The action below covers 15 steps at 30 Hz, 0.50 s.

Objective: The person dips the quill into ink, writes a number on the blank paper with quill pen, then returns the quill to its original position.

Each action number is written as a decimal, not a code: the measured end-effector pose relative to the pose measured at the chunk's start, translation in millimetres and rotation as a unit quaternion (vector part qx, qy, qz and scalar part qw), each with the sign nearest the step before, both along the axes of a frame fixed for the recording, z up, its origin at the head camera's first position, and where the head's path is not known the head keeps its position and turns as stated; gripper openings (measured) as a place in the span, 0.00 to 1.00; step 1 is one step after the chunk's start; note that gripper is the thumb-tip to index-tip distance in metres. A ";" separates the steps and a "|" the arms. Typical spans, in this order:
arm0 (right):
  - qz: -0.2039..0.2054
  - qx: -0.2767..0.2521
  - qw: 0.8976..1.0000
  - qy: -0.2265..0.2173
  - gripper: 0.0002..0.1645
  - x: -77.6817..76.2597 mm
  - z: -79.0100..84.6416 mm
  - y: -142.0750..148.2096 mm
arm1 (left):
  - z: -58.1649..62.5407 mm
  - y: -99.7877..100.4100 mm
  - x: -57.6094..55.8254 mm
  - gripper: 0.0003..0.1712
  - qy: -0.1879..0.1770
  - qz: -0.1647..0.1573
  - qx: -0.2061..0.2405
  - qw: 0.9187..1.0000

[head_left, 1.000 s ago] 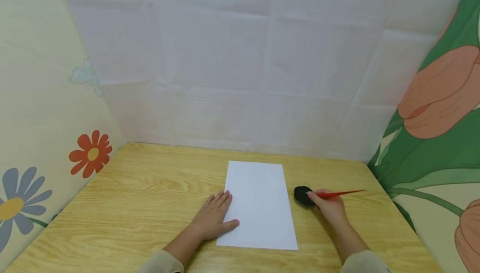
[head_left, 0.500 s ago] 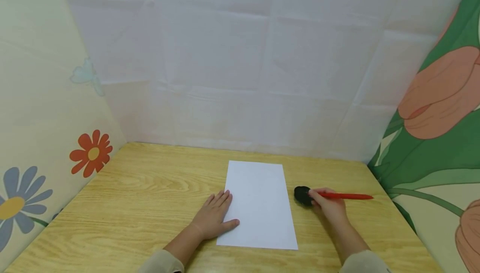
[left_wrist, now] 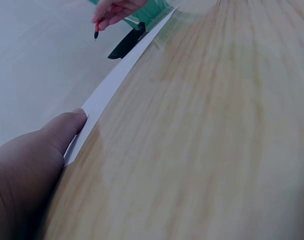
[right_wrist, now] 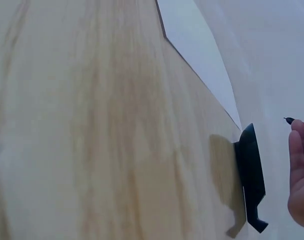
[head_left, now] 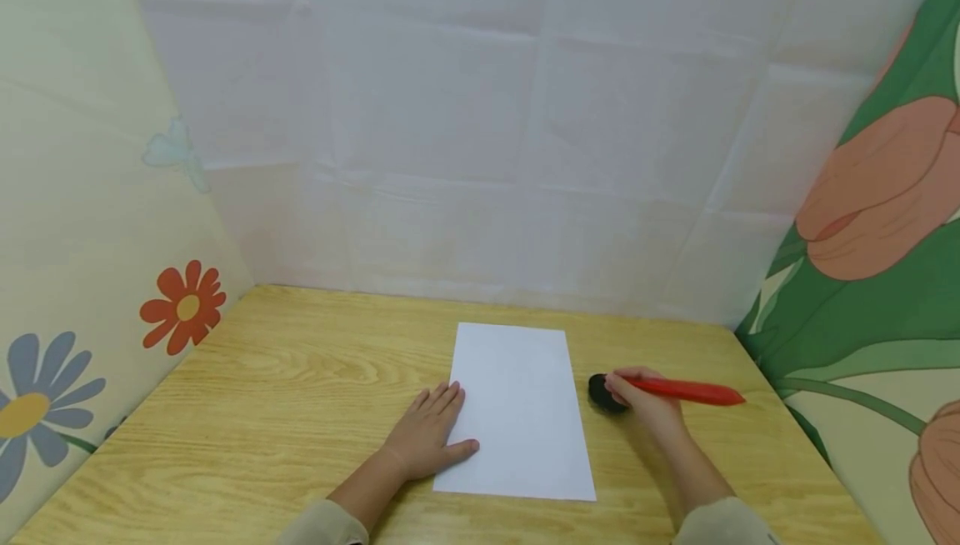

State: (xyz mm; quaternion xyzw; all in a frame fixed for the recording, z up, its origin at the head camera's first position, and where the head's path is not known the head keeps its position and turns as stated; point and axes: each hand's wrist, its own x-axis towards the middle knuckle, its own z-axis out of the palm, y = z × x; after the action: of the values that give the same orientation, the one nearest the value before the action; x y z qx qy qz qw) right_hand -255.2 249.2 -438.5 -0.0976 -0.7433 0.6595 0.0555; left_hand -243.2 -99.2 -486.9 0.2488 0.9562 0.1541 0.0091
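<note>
A white sheet of paper (head_left: 517, 420) lies upright on the table in the head view. My left hand (head_left: 423, 435) rests flat on its left edge, fingers straight and thumb spread onto the sheet. To the right of the paper stands a black oval dish (head_left: 600, 397), partly hidden by my right hand (head_left: 654, 407). That hand pinches a red brush (head_left: 708, 392), its thick end pointing right. In the left wrist view the brush's dark tip (left_wrist: 96, 35) points down, apart from the dish. The right wrist view shows the raised dark tip (right_wrist: 289, 120) beyond the dish (right_wrist: 250, 167).
The wood-grain table (head_left: 300, 378) reaches back to a creased white sheet wall (head_left: 450, 128). Flower-printed panels stand on both sides, a left panel (head_left: 67, 195) and a right panel (head_left: 862, 312).
The right hand has lifted slightly with the brush, up off the dish, and the brush's rear end has swung down and towards the viewer. The left hand and paper stay put.
</note>
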 end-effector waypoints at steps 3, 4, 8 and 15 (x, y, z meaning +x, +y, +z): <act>0.008 0.017 1.000 -0.004 0.25 -0.8 1.5 -2.5 | 0.4 0.1 0.4 0.51 -0.003 0.001 0.001 1.000; 0.011 0.021 1.000 -0.005 0.26 -1.1 1.8 -3.4 | 0.9 0.2 0.7 0.51 -0.003 0.001 0.001 1.000; 0.019 0.015 1.000 0.002 0.28 -3.7 2.3 -6.8 | 1.4 0.2 1.5 0.51 -0.001 -0.001 0.000 1.000; 0.016 0.014 1.000 0.000 0.27 -10.2 4.8 -19.5 | 1.7 1.0 1.8 0.51 -0.004 0.000 0.001 1.000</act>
State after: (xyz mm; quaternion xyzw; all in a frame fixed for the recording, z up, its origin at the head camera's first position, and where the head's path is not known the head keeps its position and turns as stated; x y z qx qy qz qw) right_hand -265.3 229.6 -433.7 -0.0848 -0.7539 0.6498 0.0467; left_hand -241.4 -98.2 -485.2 0.2476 0.9562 0.1558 0.0132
